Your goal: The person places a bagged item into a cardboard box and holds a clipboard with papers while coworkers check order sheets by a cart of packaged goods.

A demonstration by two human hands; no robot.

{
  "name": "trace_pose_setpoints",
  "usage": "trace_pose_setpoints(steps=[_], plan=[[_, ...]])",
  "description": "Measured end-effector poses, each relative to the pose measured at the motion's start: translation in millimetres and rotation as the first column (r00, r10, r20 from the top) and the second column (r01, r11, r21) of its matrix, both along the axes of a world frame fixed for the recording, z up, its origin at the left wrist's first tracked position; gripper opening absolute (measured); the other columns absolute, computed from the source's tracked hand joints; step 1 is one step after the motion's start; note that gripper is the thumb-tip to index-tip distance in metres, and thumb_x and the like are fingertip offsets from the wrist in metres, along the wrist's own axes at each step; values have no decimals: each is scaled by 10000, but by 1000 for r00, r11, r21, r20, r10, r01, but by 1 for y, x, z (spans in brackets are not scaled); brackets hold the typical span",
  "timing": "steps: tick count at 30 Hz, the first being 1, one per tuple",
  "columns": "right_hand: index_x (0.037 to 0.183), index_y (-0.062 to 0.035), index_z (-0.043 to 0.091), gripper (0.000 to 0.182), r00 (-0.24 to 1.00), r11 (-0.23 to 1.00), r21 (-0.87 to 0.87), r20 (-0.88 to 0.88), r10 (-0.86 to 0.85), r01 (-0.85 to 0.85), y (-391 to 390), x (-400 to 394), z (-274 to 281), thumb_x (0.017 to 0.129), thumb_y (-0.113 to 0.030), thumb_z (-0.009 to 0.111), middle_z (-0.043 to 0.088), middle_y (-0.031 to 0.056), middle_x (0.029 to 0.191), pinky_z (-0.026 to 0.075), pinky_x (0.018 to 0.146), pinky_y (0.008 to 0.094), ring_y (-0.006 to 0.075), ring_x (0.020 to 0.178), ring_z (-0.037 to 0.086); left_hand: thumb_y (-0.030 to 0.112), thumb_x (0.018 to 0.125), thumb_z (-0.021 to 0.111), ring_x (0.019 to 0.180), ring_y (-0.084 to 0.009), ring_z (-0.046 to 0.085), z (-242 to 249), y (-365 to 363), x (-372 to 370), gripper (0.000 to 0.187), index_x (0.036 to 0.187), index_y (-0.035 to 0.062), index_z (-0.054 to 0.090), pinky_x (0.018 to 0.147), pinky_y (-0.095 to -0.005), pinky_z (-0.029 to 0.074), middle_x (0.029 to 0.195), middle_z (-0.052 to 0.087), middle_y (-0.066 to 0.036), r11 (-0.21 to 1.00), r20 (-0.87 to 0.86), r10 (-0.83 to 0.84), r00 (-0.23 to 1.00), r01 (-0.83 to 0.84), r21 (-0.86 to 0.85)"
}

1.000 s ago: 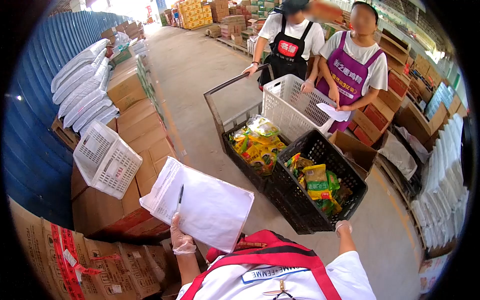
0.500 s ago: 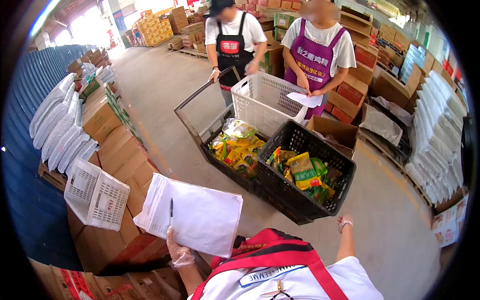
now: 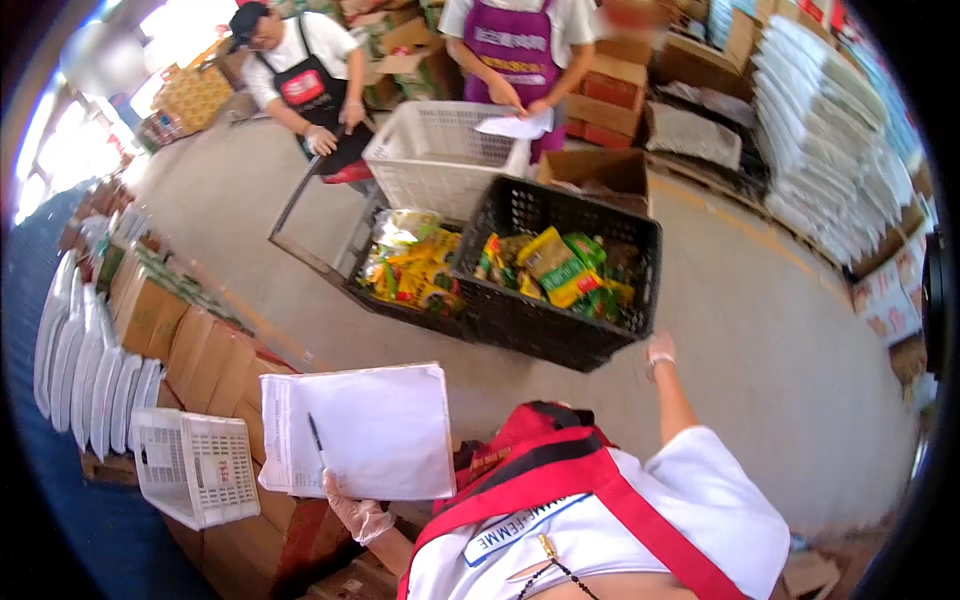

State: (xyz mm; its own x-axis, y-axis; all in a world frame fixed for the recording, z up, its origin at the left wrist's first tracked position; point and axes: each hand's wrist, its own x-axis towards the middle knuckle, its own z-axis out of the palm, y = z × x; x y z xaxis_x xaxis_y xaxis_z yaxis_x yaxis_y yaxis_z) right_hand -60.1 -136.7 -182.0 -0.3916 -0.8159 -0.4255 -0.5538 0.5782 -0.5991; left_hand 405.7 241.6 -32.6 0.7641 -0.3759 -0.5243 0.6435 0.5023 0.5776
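Observation:
My left hand (image 3: pixel 357 512), in a clear plastic glove, grips a stack of papers (image 3: pixel 385 425) by its lower edge, thumb on top. A dark pen (image 3: pixel 316 438) lies over the sheets, its lower end at my thumb. My right hand (image 3: pixel 660 352), also gloved, is stretched forward right at the near right corner of a black crate (image 3: pixel 545 335); its fingers are small and blurred. Green and yellow packets (image 3: pixel 560 268) fill the crate. To its left, a lower black crate (image 3: pixel 415 318) holds yellow bags (image 3: pixel 425 265).
A white crate (image 3: pixel 425 180) stands behind the black ones, beside an open carton (image 3: pixel 600 170). One person (image 3: pixel 310 90) is by a cart handle (image 3: pixel 290 215); another (image 3: pixel 512 55) holds paper. Cartons and a white basket (image 3: pixel 195 465) are at left, stacked white sacks (image 3: pixel 815 130) at right.
The view has shifted, so the crates sit higher and further left. The person in the black apron has turned and leans toward the cart handle. My left hand still holds the papers.

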Motion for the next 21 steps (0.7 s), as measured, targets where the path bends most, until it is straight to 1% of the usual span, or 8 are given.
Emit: trace_pose_setpoints(steps=[2, 3, 4, 7, 9, 13, 15, 21], plan=[[1087, -55, 598, 301, 996, 995, -99, -88, -6, -2, -9, -7, -31, 841, -192, 490, 637, 176, 1006, 471, 769, 349, 277, 925, 611, 315, 761, 680, 1062, -273, 507, -9, 6, 2, 505, 1184, 80, 535, 899, -456, 454, 1210, 530, -98, 999, -26, -27, 999, 27, 18], [1060, -63, 625, 313, 984, 989, -27, 109, -143, 146, -2, 8, 0, 837, -253, 513, 632, 185, 1029, 475, 778, 370, 286, 910, 624, 321, 753, 687, 1073, -278, 502, -19, 13, 6, 524, 1194, 86, 528, 905, -466, 448, 1226, 521, -93, 999, -42, -36, 998, 36, -1], [1038, -54, 637, 359, 999, 983, -174, -12, -52, 49, -10, -10, -41, 824, -325, 541, 651, 168, 935, 483, 700, 369, 260, 777, 633, 328, 746, 693, 1084, -282, 498, -30, 19, 10, 544, 1205, 91, 522, 910, -476, 442, 1241, 512, -88, 999, -58, -45, 997, 44, -20], [1037, -40, 631, 401, 986, 979, -125, 63, -156, 163, 1, -6, -20, 820, -368, 551, 642, 118, 775, 465, 595, 349, 207, 617, 582, 329, 742, 697, 1087, -281, 498, -32, 19, 7, 551, 1207, 93, 520, 911, -475, 441, 1238, 515, -85, 998, -40, -43, 998, 45, 49], [1008, -38, 634, 349, 892, 929, -53, 305, -333, 365, 11, 1, -2, 841, -327, 533, 594, 77, 683, 434, 520, 331, 168, 584, 555, 330, 739, 699, 1089, -280, 498, -26, 13, 1, 555, 1209, 95, 519, 911, -475, 440, 1237, 516, -84, 993, -3, -42, 999, 42, 113], [1024, -37, 608, 298, 900, 926, -15, 242, -363, 378, 23, -8, -1, 866, -263, 496, 559, 61, 696, 414, 475, 306, 138, 598, 543, 332, 734, 703, 1093, -279, 498, -22, 10, -6, 565, 1213, 98, 517, 911, -474, 438, 1233, 519, -80, 985, 39, -48, 998, 41, 168], [1055, -32, 576, 272, 803, 877, -20, 413, -430, 480, 28, -13, -9, 884, -198, 445, 569, 74, 782, 430, 493, 298, 148, 629, 551, 335, 730, 706, 1092, -279, 500, -22, 7, -8, 572, 1215, 98, 515, 910, -473, 438, 1233, 520, -79, 982, 37, -50, 998, 43, 181], [1155, -85, 523, 311, 932, 898, -311, 286, -224, 311, 19, -60, -88, 872, -133, 403, 521, 19, 606, 357, 391, 275, 125, 436, 449, 356, 704, 719, 1092, -275, 500, -15, -1, -17, 599, 1203, 89, 524, 905, -480, 435, 1214, 533, -77, 981, 4, -82, 997, 80, 179]])
